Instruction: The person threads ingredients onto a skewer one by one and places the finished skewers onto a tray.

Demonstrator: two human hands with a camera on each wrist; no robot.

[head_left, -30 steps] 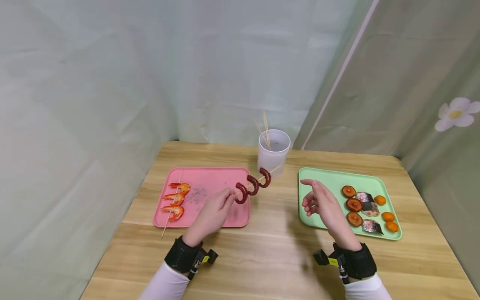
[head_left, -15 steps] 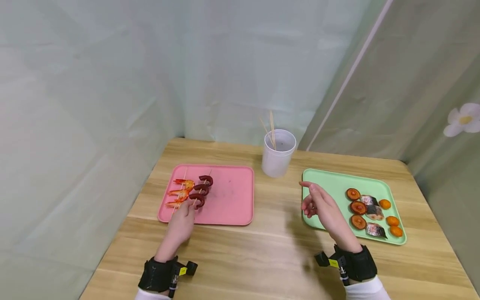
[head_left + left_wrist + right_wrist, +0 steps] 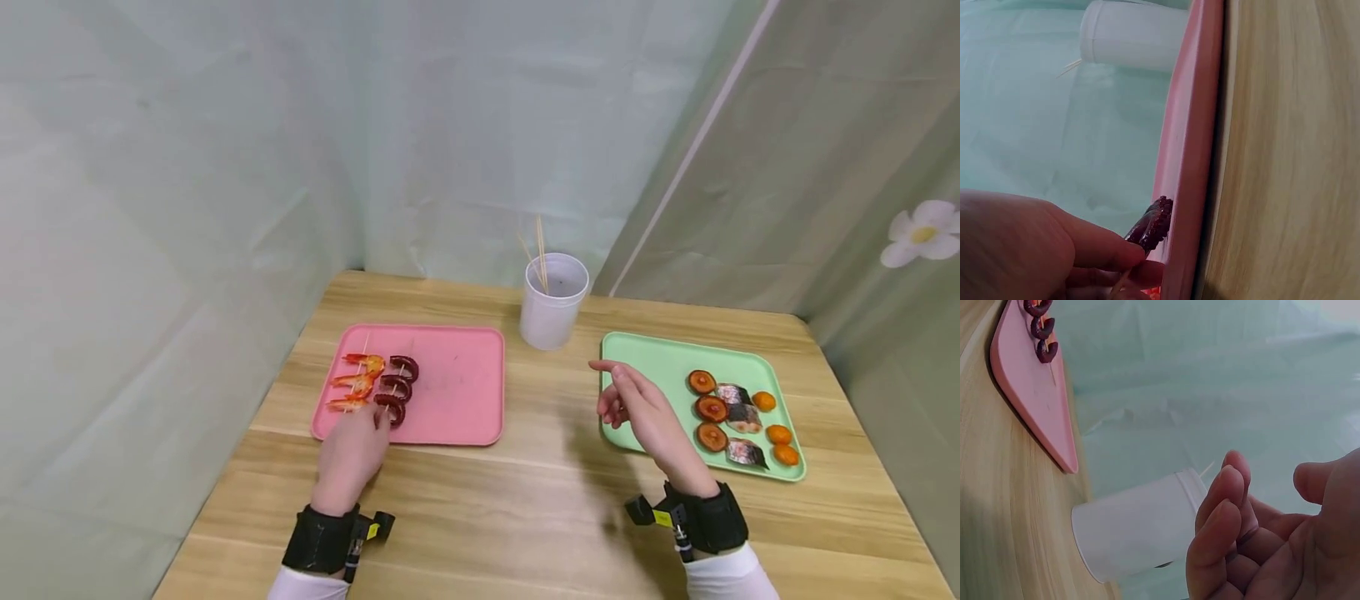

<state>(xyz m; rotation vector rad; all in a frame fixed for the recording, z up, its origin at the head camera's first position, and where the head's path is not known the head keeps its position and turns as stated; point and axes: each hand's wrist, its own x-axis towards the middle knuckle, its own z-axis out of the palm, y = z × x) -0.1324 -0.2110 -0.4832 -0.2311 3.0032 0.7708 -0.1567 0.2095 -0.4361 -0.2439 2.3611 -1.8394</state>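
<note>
My left hand point(image 3: 352, 454) is at the near left of the pink tray point(image 3: 465, 383), its thumb and finger pinching the stick end of a skewer. Three dark red curled pieces with bumpy edges, like octopus tentacles point(image 3: 396, 388), are threaded on that skewer, low over the tray. Left of it lies a shrimp skewer point(image 3: 357, 383) with three orange shrimp, partly behind the hand. The left wrist view shows the pinched stick right below a dark tentacle piece point(image 3: 1152, 225). My right hand point(image 3: 637, 408) hovers by the green tray's left edge, fingers loosely bent, holding nothing.
A white cup point(image 3: 551, 312) with several bare sticks point(image 3: 541, 250) stands at the back middle. On the green tray point(image 3: 645, 354) are mushroom slices point(image 3: 711, 408), fish pieces point(image 3: 744, 418) and small orange balls point(image 3: 778, 434). Curtains hang behind the wooden table point(image 3: 517, 517).
My left hand has carried the tentacle skewer from in front of the cup leftward and down to the pink tray, beside the shrimp skewer. My right hand has barely moved.
</note>
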